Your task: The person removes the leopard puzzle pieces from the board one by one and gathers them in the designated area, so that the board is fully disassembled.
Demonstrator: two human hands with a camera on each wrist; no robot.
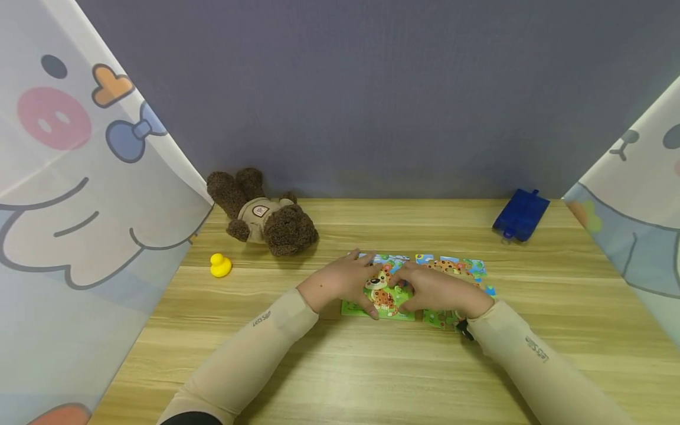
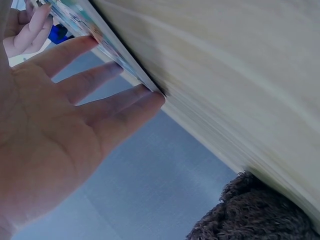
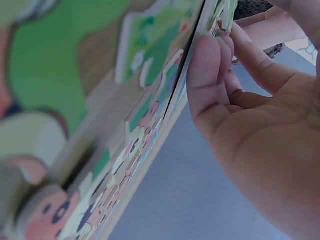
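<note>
A leopard jigsaw puzzle [image 1: 383, 295] lies under my two hands, its picture on blue sky and green grass. My left hand [image 1: 347, 282] spreads its fingers over its left side; in the left wrist view the straight fingertips [image 2: 156, 97] rest at the board's edge. My right hand [image 1: 438, 289] bends its fingers over the right side, thumb and index apart in a C. A green-patterned puzzle piece [image 3: 229, 14] stands tilted at its fingertips, pinched there, partly hidden by the fingers. Under the right wrist lies a second board [image 1: 432, 319] with pieces and bare gaps.
A brown teddy bear [image 1: 289, 230] lies at the back left, with a yellow rubber duck [image 1: 220, 265] in front of it. A blue pouch [image 1: 520, 215] sits at the back right. Behind the wooden table [image 1: 361, 378] rises a grey wall [image 1: 345, 106].
</note>
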